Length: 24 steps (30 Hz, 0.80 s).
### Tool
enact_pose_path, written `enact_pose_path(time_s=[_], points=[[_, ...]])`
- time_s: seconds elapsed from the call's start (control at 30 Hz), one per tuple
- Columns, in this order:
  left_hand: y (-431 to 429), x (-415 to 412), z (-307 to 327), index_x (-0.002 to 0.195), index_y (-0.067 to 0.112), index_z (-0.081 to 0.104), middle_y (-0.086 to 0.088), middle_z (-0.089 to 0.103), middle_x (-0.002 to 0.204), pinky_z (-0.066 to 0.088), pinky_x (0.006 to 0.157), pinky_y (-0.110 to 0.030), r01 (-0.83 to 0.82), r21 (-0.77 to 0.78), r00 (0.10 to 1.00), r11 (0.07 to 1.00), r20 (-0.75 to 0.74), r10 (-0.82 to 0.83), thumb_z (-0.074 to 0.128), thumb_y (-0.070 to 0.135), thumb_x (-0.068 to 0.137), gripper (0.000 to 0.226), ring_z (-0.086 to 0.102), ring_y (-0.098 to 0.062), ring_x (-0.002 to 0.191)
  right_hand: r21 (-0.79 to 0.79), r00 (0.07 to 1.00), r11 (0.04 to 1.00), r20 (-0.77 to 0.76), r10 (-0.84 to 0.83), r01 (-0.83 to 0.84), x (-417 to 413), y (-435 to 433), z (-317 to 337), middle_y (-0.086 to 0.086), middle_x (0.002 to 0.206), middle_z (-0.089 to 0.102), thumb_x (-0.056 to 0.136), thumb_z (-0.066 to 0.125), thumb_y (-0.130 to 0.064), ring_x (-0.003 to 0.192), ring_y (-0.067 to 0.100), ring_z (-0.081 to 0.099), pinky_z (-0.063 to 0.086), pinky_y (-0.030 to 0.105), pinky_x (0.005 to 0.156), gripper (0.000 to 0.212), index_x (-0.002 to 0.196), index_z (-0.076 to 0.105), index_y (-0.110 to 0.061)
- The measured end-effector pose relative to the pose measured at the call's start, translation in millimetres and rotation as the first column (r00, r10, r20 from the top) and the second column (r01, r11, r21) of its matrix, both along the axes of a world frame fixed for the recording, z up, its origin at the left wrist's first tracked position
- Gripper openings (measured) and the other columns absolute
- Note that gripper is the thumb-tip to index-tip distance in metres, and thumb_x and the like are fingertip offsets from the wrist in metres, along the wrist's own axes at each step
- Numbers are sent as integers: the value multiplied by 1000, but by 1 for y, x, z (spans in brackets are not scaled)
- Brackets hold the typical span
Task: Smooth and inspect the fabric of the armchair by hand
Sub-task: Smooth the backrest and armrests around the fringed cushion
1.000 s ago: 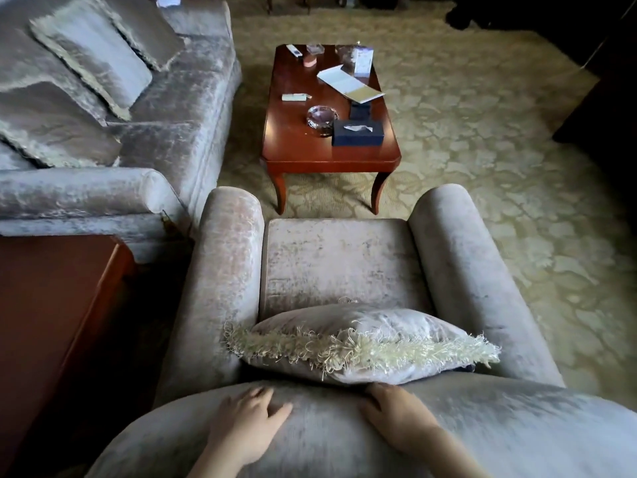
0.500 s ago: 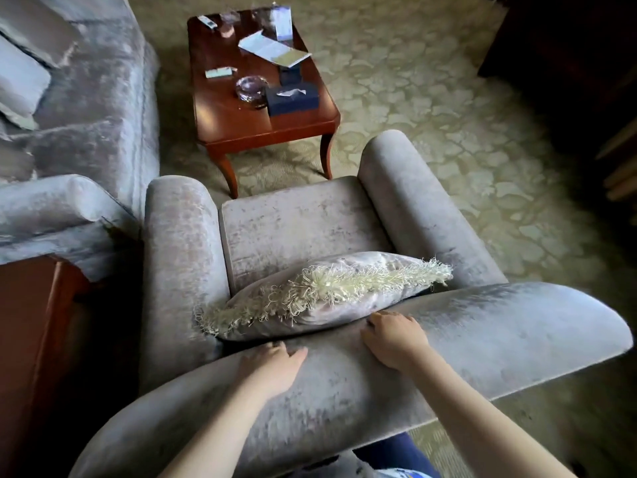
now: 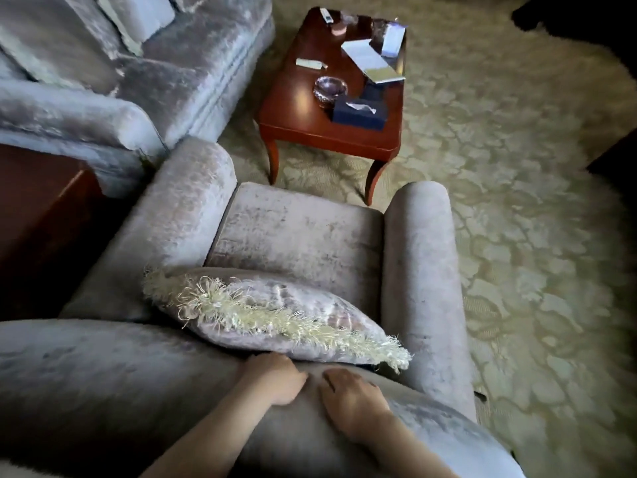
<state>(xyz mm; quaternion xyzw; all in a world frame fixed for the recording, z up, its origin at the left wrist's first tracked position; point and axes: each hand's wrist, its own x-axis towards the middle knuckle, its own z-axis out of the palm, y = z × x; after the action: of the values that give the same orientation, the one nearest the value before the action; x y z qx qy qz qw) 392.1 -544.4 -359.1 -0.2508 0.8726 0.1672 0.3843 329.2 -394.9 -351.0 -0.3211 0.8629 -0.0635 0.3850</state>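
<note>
I look down from behind a grey velvet armchair (image 3: 300,232). Its rounded backrest top (image 3: 103,374) runs across the bottom of the view. My left hand (image 3: 275,377) and my right hand (image 3: 348,398) lie palm down on that backrest top, close together, fingers resting on the fabric and holding nothing. Just beyond the hands a grey cushion (image 3: 275,305) with a cream fringe leans on the seat against the backrest. The view is slightly blurred.
A red-brown coffee table (image 3: 303,112) with a glass ashtray, a dark tissue box and papers stands in front of the chair. A grey sofa (image 3: 144,70) is at the upper left, a dark wooden side table (image 3: 38,215) at the left. Patterned carpet (image 3: 517,236) lies to the right.
The view has swung left and tilted. My two hands have slid together along the backrest top, toward its right part, and now nearly touch.
</note>
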Motion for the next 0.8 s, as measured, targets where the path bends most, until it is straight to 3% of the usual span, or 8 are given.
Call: enact_pose_path(time_s=[0.3,0.43,0.53,0.67,0.8], points=[[12,-5,10,128,11,53,-11,51,137,40,84,-32,-56,-43,997,998,-47,54,30,59,85,69,53,-27,117,-29,999,999,3,-38,38,-12,13,9,9,124,60,95,34,-45,114,28,55,42,35,94,38,102,59,-18],[12,6,22,125,13,54,-12,54,133,40,77,-33,-66,-23,994,998,-87,64,31,57,83,66,55,-28,112,-2,998,998,-16,-59,59,-7,12,16,11,128,59,96,36,-41,116,28,54,42,33,95,40,111,60,-13],[-2,24,28,120,17,57,-9,58,127,38,68,-31,-79,20,989,997,-125,81,30,64,76,70,58,-26,102,109,996,993,-85,-33,42,0,-2,24,13,131,55,97,32,-41,120,30,53,41,35,96,45,122,55,-11],[-53,68,33,128,21,52,-6,50,136,40,81,-31,-83,42,975,996,-204,90,26,69,78,73,52,-24,115,74,990,997,-138,41,-31,29,-54,40,14,116,62,100,30,-35,105,32,59,45,37,85,39,110,59,-11],[-120,115,41,126,37,44,-5,48,137,38,99,-40,57,-24,958,998,-279,-61,21,54,91,45,44,-28,126,-107,992,992,-107,60,-72,80,-136,48,16,122,61,97,34,-34,111,33,58,44,36,87,39,117,57,-10]])
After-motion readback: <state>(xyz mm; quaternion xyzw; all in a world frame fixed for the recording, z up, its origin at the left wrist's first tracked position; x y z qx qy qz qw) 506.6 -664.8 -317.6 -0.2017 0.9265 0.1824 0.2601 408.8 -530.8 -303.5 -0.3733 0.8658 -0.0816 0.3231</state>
